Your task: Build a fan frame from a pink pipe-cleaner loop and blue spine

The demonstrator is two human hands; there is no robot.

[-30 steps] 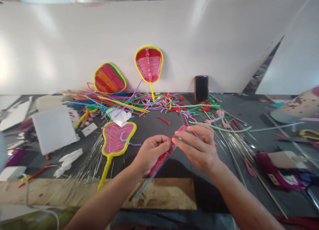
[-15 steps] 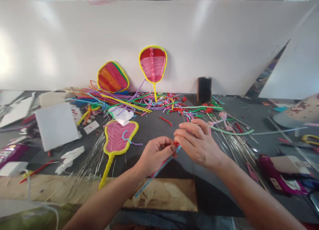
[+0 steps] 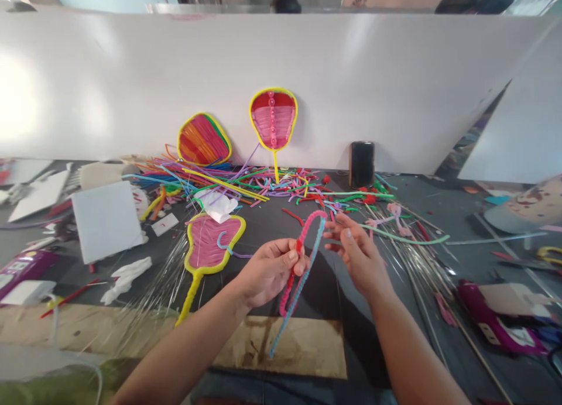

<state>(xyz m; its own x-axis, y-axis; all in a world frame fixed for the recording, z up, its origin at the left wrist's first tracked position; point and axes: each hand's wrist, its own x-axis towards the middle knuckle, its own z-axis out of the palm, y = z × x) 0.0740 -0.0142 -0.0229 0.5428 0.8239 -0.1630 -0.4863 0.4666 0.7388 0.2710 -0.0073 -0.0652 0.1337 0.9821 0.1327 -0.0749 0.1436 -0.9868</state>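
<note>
Between thumb and fingers, my left hand [image 3: 274,270] pinches a bent pink-and-red pipe cleaner piece [image 3: 312,218] at its red part. A twisted light-blue pipe cleaner [image 3: 302,282] runs from the top of the pink curve down past the left hand to a free lower end. Just right of that curve, my right hand [image 3: 360,253] has its fingers apart and holds nothing. On the table to the left lies a pink fan shape with a yellow rim [image 3: 216,244]; a small blue and purple pipe cleaner [image 3: 223,241] rests on it.
Two finished-looking fans, one pink and red [image 3: 273,121] and one striped [image 3: 204,138], lean on the white board [image 3: 132,71]. Cut pipe cleaners [image 3: 281,185] lie heaped below. A phone [image 3: 362,164] stands behind; purple glue guns [image 3: 494,320] lie at both sides.
My right hand has let go of the piece and drawn back to the right, its fingers opening. The pink curve and the blue strand now show; my left hand still pinches the piece.
</note>
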